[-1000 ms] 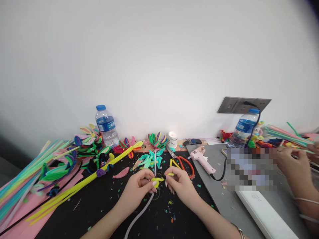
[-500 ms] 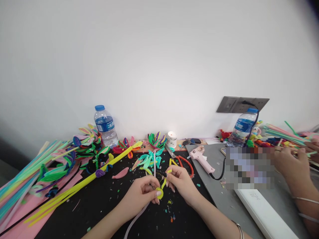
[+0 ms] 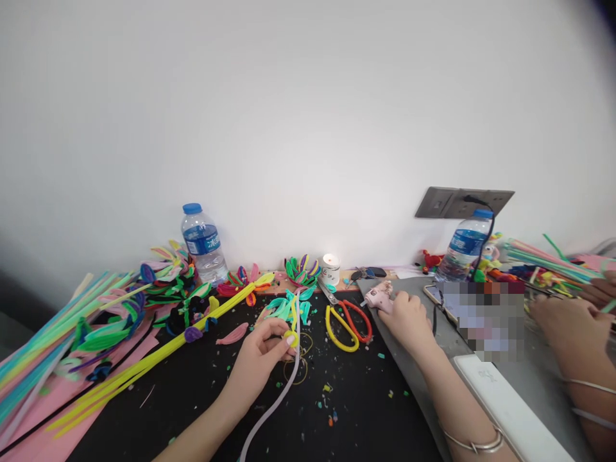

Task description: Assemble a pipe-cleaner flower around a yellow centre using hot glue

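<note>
My left hand (image 3: 264, 353) pinches a small coiled yellow pipe cleaner (image 3: 290, 338) between thumb and fingers, its loose end pointing up. Close beside it, a pale lilac pipe cleaner (image 3: 265, 412) runs down the black mat. At the right, my right hand (image 3: 408, 323) is wrapped around the handle of a pink hot glue gun (image 3: 376, 298), which lies near the edge of the grey board; the hand hides most of the handle. Between my hands lie scissors (image 3: 329, 327) with one yellow and one red handle. Teal petal-like pipe cleaner pieces (image 3: 283, 309) lie just behind my left hand.
Long yellow pipe cleaners (image 3: 158, 353) and coloured bundles (image 3: 29, 366) cover the left side. Water bottles (image 3: 205, 240) stand by the wall, near a white candle-like cup (image 3: 331, 269). At right are a phone (image 3: 436, 294), a white box (image 3: 505, 404) and another person's hand (image 3: 563, 321).
My right hand has let go of the yellow pipe cleaner and moved right onto the glue gun. My left hand, still holding the coil, has shifted slightly left and away from me.
</note>
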Tool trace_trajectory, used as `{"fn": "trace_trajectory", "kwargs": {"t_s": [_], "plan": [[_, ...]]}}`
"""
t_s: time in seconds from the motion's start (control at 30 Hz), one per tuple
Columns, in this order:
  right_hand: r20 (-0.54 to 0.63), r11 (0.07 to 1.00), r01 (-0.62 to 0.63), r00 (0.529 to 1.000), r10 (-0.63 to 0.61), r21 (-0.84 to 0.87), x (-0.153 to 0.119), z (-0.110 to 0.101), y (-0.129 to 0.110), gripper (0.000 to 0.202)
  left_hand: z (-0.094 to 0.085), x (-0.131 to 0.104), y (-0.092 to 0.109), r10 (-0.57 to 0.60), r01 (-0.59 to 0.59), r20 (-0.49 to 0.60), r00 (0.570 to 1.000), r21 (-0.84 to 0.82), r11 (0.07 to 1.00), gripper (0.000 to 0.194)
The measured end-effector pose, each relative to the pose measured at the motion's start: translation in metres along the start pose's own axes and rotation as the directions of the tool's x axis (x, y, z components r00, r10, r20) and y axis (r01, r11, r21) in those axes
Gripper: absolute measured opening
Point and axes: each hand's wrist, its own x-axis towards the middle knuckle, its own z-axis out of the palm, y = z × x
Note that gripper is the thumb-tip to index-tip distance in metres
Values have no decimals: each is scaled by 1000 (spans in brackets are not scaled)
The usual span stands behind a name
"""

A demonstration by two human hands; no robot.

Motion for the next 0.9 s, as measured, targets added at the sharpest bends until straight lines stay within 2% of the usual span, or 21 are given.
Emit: {"fn": "trace_trajectory", "kwargs": {"t_s": [0.1,0.23,0.43,0.5,0.57,0.63,0.73,0.77,0.83,0.9], "plan": [[161,999,8,987,-17,52,6,3,5,30,0,0,1,7,-7,-15,1000,-13,1000,19],[200,995,-8,980,-12,99,12,3,8,28,0,0,2,14,-14,-15,1000,-21,1000,19],[54,970,-58,997,47,234,10,-4,7,42,1,-1,4,11,-12,-12,1000,-21,1000,21],[-25,953,-37,999,46,302,8,-6,4,46,1,-2,5,9,-9,-11,1000,-23,1000,21],[-111,918,38,994,7,396,5,-9,-2,46,1,-2,5,4,-5,-10,1000,-23,1000,21],[-164,838,154,983,-79,524,0,-11,-9,42,1,-2,5,-2,2,-9,1000,-18,1000,21],[-141,615,290,950,-280,733,-9,-10,-20,31,0,-1,5,-5,5,-7,1000,-17,1000,22],[-86,542,278,932,-352,793,-13,-9,-23,28,1,-1,5,-4,4,-7,1000,-19,1000,22],[97,445,141,877,-470,884,-20,-6,-29,27,1,-1,6,-1,0,-12,1000,-19,1000,21],[243,345,-32,770,-589,938,-27,-3,-33,32,1,-1,6,8,-8,-17,1000,-19,1000,20]]}}
